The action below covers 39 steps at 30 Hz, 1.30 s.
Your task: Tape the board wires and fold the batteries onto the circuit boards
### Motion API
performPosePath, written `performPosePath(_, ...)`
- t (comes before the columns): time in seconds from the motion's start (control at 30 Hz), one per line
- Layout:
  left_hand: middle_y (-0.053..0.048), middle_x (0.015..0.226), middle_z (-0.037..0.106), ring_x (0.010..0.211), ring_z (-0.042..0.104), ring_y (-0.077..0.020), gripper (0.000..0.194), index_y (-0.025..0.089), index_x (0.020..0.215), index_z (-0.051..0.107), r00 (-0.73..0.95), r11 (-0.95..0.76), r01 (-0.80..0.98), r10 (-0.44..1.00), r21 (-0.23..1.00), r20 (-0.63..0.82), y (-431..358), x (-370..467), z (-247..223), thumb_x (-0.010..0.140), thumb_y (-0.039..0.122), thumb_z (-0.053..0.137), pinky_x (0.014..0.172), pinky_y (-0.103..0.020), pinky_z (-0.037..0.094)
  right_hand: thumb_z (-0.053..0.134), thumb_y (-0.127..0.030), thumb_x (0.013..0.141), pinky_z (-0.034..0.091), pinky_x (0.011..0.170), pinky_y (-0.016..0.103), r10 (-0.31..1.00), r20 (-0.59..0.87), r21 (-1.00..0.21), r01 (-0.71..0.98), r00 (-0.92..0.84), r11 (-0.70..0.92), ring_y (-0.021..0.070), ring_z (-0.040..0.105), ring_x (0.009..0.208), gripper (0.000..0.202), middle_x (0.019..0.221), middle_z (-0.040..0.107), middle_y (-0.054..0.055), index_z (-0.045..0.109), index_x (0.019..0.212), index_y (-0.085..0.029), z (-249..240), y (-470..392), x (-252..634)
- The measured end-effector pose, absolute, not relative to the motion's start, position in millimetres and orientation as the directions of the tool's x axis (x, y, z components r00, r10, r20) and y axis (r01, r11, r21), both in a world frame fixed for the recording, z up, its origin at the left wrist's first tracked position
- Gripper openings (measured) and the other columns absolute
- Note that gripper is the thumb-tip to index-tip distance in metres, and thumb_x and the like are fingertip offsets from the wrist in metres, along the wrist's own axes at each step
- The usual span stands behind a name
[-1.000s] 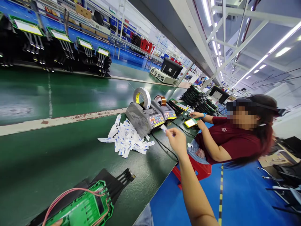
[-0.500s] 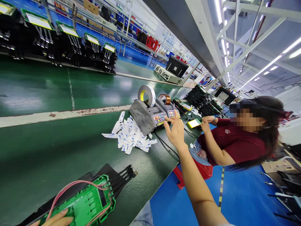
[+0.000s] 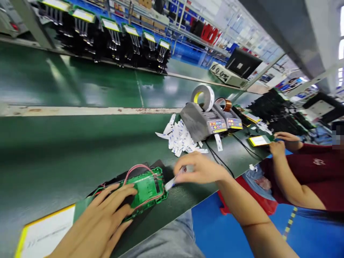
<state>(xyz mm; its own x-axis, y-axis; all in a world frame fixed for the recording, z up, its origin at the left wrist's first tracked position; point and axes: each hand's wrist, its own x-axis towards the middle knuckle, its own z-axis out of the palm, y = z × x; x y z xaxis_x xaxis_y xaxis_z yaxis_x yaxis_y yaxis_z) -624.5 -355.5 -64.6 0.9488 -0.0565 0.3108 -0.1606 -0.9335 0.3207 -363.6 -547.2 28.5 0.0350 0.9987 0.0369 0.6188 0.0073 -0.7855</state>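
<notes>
My left hand (image 3: 107, 211) lies with spread fingers over a green plastic housing (image 3: 146, 188), its fingertips touching the inside. Pink wires loop along the housing, which rests on dark material. Beyond its right end, my right hand (image 3: 197, 168) pinches a short strip of white-backed tape (image 3: 171, 183), slightly blurred; the strip's tip is close to the housing edge, and contact cannot be made out. A white panel with a yellow edge (image 3: 48, 233) is partly covered by my left hand. Past my right hand stands a grey tape dispenser (image 3: 197, 120), a tape strip (image 3: 218, 142) hanging from its front.
A heap of cut tape strips (image 3: 182, 138) lies beside the dispenser. A second dispenser (image 3: 231, 120) carries amber tape. Black cables (image 3: 219, 157) cross the bench. At right, a co-worker's hands (image 3: 281, 143) work on another part. Stacked assemblies (image 3: 131, 39) line the back shelf.
My right hand has come back from the dispenser to the green housing with a tape strip. My left hand reaches further over the housing. The view has swung left.
</notes>
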Motion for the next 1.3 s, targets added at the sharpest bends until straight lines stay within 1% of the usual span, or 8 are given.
performPosePath(0.07, 0.005, 0.120, 0.066, 0.116, 0.061, -0.0145, 0.017, 0.035, 0.096, 0.070, 0.955, -0.936, -0.173, -0.083, 0.308, 0.284, -361, -621, -51, 0.087, 0.025, 0.058, 0.119, -0.029, 0.018, 0.070, -0.038, 0.092, 0.039, 0.059, 0.019, 0.955, -0.133, -0.800, 0.597, -0.267, 0.055, 0.0070, 0.052, 0.060, 0.024, 0.070, 0.062, -0.005, 0.064, 0.083, -0.017, 23, -512, -383)
performPosePath(0.13, 0.004, 0.118, 0.066, 0.116, 0.060, -0.0152, 0.020, 0.033, 0.098, 0.070, 0.959, -0.928, -0.141, -0.041, 0.344, 0.282, -365, -620, -44, 0.089, 0.023, 0.055, 0.118, -0.031, 0.018, 0.069, -0.043, 0.092, 0.035, 0.058, 0.021, 0.855, -0.294, -0.710, 0.696, -0.427, 0.104, 0.0078, 0.052, 0.061, 0.027, 0.070, 0.061, -0.006, 0.063, 0.083, -0.018, 20, -481, -398)
performPosePath(0.27, 0.003, 0.111, 0.068, 0.116, 0.058, -0.0170, 0.019, 0.033, 0.093, 0.072, 0.948, -0.909, -0.083, 0.054, 0.408, 0.313, -372, -623, -46, 0.090, 0.027, 0.053, 0.116, -0.032, 0.023, 0.062, -0.042, 0.097, 0.028, 0.052, 0.027, 0.715, -0.548, -0.396, 0.887, -0.435, 0.236, 0.0160, 0.062, 0.076, 0.025, 0.087, 0.072, 0.002, 0.068, 0.098, -0.018, 24, -446, -419)
performPosePath(0.37, 0.000, 0.108, 0.069, 0.121, 0.055, -0.0177, 0.027, 0.029, 0.083, 0.071, 0.954, -0.893, -0.030, 0.108, 0.448, 0.280, -373, -625, -51, 0.096, 0.029, 0.048, 0.119, -0.033, 0.022, 0.059, -0.037, 0.100, 0.028, 0.051, 0.029, 0.681, -0.612, -0.277, 0.915, -0.403, 0.293, 0.0205, 0.068, 0.088, 0.025, 0.097, 0.075, 0.006, 0.069, 0.110, -0.017, 28, -440, -427)
performPosePath(0.53, -0.001, 0.093, 0.068, 0.116, 0.056, -0.0196, 0.032, 0.027, 0.078, 0.070, 0.956, -0.885, -0.036, 0.105, 0.463, 0.273, -374, -625, -52, 0.097, 0.031, 0.046, 0.122, -0.034, 0.018, 0.060, -0.029, 0.100, 0.028, 0.049, 0.029, 0.677, -0.619, -0.236, 0.916, -0.398, 0.323, 0.0206, 0.070, 0.094, 0.023, 0.104, 0.075, 0.004, 0.066, 0.120, -0.019, 30, -441, -429)
performPosePath(0.7, -0.003, 0.098, 0.068, 0.116, 0.056, -0.0204, 0.036, 0.026, 0.080, 0.072, 0.953, -0.889, -0.025, 0.116, 0.458, 0.278, -374, -624, -52, 0.099, 0.031, 0.041, 0.121, -0.034, 0.020, 0.060, -0.031, 0.101, 0.025, 0.048, 0.030, 0.657, -0.667, -0.213, 0.935, -0.352, 0.284, 0.0210, 0.071, 0.097, 0.025, 0.104, 0.076, 0.004, 0.066, 0.121, -0.018, 35, -437, -431)
performPosePath(1.13, -0.005, 0.098, 0.073, 0.110, 0.059, -0.0214, 0.054, 0.025, 0.077, 0.075, 0.941, -0.920, -0.032, 0.104, 0.390, 0.322, -376, -620, -48, 0.103, 0.034, 0.029, 0.122, -0.033, 0.017, 0.068, -0.035, 0.095, 0.031, 0.046, 0.029, 0.752, -0.583, -0.199, 0.952, -0.307, 0.234, 0.0223, 0.073, 0.083, 0.021, 0.091, 0.077, 0.005, 0.069, 0.098, -0.014, 17, -441, -435)
performPosePath(1.3, -0.005, 0.103, 0.074, 0.113, 0.060, -0.0212, 0.046, 0.024, 0.081, 0.074, 0.943, -0.927, -0.063, 0.066, 0.370, 0.326, -376, -620, -49, 0.101, 0.028, 0.032, 0.122, -0.038, 0.018, 0.059, -0.016, 0.096, 0.040, 0.048, 0.031, 0.850, -0.448, -0.090, 0.960, -0.278, 0.267, 0.0232, 0.070, 0.069, 0.009, 0.079, 0.072, 0.009, 0.063, 0.088, -0.011, 9, -454, -445)
